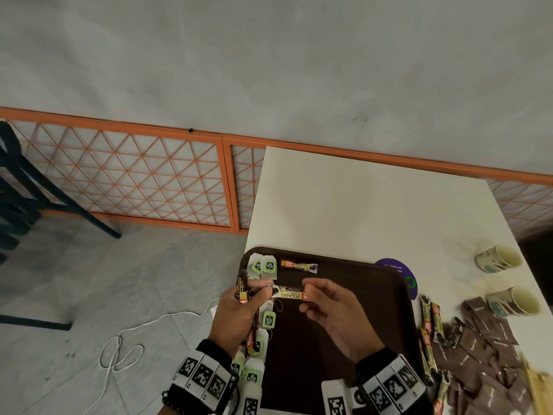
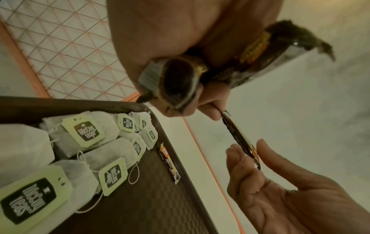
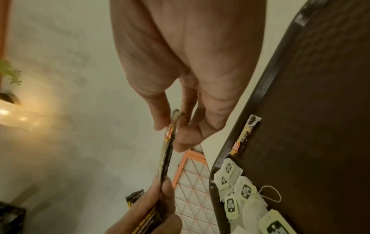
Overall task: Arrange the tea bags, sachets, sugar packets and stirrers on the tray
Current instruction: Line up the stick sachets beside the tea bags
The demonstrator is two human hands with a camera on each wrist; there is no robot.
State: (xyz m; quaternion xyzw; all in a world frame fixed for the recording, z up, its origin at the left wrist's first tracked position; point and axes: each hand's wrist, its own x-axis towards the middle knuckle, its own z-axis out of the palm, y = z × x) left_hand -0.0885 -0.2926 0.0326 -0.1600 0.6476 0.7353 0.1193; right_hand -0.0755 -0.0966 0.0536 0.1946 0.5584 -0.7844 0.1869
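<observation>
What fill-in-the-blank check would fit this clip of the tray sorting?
1. The sachet in the air is held at its ends by ____ hands.
2. The tea bags lie along the tray's ____ edge.
3. One sachet already lies flat on the tray by its ____ rim.
4. The two paper cups lie on their ____.

Missing words: both; left; far; sides

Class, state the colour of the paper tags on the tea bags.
Pale green with a black label, clearest in the left wrist view: tea bag tags.

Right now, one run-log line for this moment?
left hand: grips sachet bundle, pinches sachet end | right hand: pinches other end | tray: tea bags left, one laid sachet far edge
</observation>
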